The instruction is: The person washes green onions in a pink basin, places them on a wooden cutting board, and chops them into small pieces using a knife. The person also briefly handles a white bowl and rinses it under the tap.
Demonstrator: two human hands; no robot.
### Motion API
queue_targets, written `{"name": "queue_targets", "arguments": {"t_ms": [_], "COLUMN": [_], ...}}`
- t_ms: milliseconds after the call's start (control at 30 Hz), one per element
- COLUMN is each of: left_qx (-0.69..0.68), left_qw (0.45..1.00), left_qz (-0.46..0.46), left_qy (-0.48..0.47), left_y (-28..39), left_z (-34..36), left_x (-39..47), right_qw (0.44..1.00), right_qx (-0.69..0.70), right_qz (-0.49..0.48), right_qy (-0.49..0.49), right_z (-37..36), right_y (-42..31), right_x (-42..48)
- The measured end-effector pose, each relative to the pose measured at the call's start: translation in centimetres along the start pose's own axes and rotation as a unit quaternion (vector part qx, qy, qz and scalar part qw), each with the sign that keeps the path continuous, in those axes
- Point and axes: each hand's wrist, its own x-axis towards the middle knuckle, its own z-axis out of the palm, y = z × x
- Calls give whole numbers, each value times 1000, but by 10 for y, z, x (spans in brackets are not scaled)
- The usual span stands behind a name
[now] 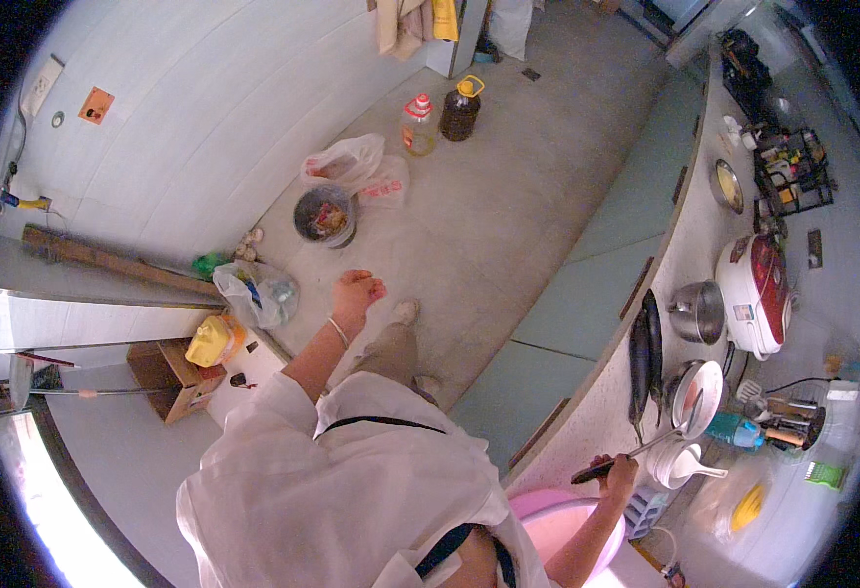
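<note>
My right hand [617, 476] grips a long-handled metal kitchen utensil [658, 443] by its dark handle. The utensil's far end reaches over a white bowl [710, 389] with something reddish in it; its exact head is hard to make out. Beside that bowl, a white container [661, 463] has a white spoon or ladle [687, 464] resting across it. Two long, dark eggplants [643, 360] lie on the counter just past my right hand. Over the floor at my left side, my left hand [356, 292] is loosely curled, with nothing visible in it.
A metal pot [697, 312] and a rice cooker [753, 298] stand along the speckled counter [569, 459]. A pink basin [562, 529] sits near my right forearm. On the floor are a waste bucket [325, 217], plastic bags [356, 165] and two large bottles [461, 114].
</note>
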Motion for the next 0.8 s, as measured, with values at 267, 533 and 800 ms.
{"name": "queue_targets", "arguments": {"t_ms": [267, 533, 800], "left_qx": [33, 201, 532], "left_qw": [990, 972, 796], "left_qz": [96, 82, 127], "left_qy": [101, 96, 258], "left_y": [35, 115, 99], "left_z": [-76, -55, -124], "left_x": [128, 234, 360], "right_qw": [984, 960, 949], "right_qx": [51, 8, -104], "right_qz": [-133, -257, -297], "right_qy": [104, 109, -1], "right_z": [21, 109, 245], "right_y": [-5, -33, -93], "right_x": [-25, -65, -74]}}
